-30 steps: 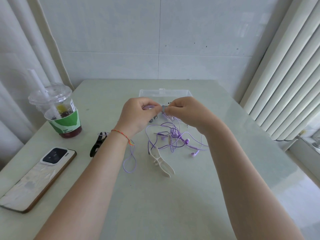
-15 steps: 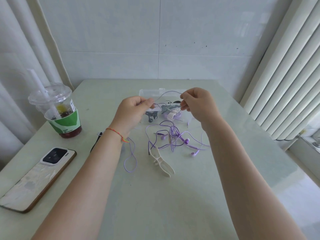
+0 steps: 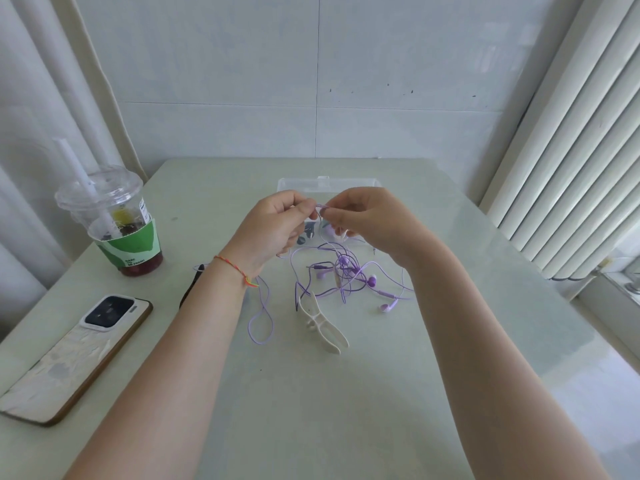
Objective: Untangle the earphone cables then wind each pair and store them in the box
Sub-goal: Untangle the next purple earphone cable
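Left hand [image 3: 273, 230]: I pinch a strand of the purple earphone cable [image 3: 341, 271] between thumb and fingertips, just above centre frame.
Right hand [image 3: 367, 220]: I pinch the same strand close beside the left pinch, the two sets of fingertips almost touching.
Cable: from my fingers it hangs down into a loose knot on the table [image 3: 311, 410], centre frame, with earbuds [image 3: 386, 307] lying at its right edge and one long loop [image 3: 260, 317] trailing lower left under my left wrist.
Box [image 3: 329, 184]: clear plastic, behind my hands at upper centre; my hands hide most of it and I cannot tell what is inside.
Risk, tightening: I judge that if I pull my hands apart without finding the free end, the crossings below cinch harder.
Risk, snag: the white clip [image 3: 323, 327] lies just beside the knot at its lower edge; a strand seems to touch it, so lifting could drag it along.
Risk, drink: the lidded cup [image 3: 114, 220] stands at left, well apart, but the trailing loop could whip that way on a sharp tug.
Risk, phone [image 3: 69, 358]: lower left, near the table edge; a swinging forearm could nudge it.
Risk, strain: a thin cable jerked near an earbud may kink.
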Action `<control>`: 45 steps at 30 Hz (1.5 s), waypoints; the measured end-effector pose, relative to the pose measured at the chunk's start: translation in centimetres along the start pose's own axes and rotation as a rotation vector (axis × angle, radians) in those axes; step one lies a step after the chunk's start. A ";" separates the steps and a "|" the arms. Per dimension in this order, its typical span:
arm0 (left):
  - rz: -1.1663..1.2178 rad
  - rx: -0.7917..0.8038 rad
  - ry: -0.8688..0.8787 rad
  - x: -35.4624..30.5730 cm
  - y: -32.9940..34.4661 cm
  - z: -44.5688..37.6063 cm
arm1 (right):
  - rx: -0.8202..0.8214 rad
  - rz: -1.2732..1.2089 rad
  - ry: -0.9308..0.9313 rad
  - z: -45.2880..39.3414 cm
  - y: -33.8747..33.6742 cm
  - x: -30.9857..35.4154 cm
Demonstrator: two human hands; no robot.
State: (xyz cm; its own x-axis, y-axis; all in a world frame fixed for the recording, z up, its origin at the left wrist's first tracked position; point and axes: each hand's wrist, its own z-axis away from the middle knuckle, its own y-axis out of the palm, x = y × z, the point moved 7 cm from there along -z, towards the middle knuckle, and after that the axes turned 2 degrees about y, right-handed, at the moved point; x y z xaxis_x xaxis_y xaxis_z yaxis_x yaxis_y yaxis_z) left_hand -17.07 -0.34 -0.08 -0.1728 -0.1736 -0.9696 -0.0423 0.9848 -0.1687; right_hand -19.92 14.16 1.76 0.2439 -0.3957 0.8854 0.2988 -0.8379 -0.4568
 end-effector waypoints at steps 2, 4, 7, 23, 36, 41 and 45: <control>-0.017 -0.025 -0.003 0.0 -0.2 0.0 | -0.064 -0.044 -0.017 -0.1 -0.6 0.0; -0.033 -0.055 0.016 0.0 -0.4 -0.1 | -0.111 -0.106 -0.027 -0.2 -1.0 0.1; -0.025 -0.136 0.075 -0.2 -1.0 -0.2 | -0.126 -0.230 -0.042 -0.2 -1.2 0.2; 0.010 -0.058 -0.087 1.0 -0.5 0.1 | 0.038 -0.649 -0.006 0.1 -0.3 0.5; -0.276 -0.010 -0.117 2.3 -0.5 -0.4 | 0.039 -0.669 0.043 0.1 -0.5 0.0; -0.360 0.057 -0.138 3.3 0.5 -0.5 | 0.130 -0.794 0.085 0.7 0.1 0.7; -0.342 0.041 -0.146 3.8 0.3 -0.7 | 0.166 -0.779 0.061 0.8 0.3 0.9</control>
State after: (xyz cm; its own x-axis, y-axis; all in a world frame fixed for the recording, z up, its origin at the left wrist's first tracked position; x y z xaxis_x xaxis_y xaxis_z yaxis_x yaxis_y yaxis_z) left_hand -18.43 -0.75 -3.66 -0.0130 -0.4918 -0.8706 -0.0330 0.8704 -0.4912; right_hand -18.87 13.86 2.38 -0.1413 0.2566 0.9561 0.4971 -0.8168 0.2926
